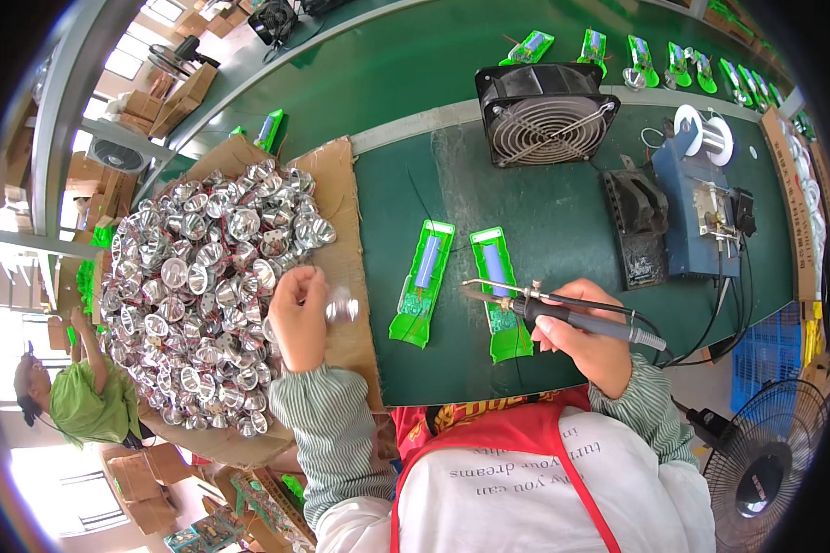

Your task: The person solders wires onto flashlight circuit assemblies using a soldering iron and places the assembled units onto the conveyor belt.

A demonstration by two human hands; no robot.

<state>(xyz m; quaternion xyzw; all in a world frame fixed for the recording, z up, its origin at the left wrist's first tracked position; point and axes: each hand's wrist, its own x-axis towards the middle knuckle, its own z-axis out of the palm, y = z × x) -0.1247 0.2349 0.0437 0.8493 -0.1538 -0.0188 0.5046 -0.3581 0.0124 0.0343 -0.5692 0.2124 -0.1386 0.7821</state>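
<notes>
My right hand [586,346] is closed round the grey handle of a soldering iron [613,328] with a thin feed tube along it. Its tip lies over the right one of two green plastic housings [510,346], each with a blue cylindrical cell and a small green circuit board. The other housing [409,329] lies just left of it. My left hand [302,309] has its fingers pinched at the right edge of a heap of shiny reflector cups [198,276]. A motion-blurred reflector cup [343,308] hangs beside these fingers, seemingly by its wires.
The heap rests on cardboard [346,230]. A black fan [551,120] stands at the bench's far edge. At right are a black stand [634,226] and a blue soldering unit [696,203] with a wire spool [705,136]. Another person [88,396] works at far left.
</notes>
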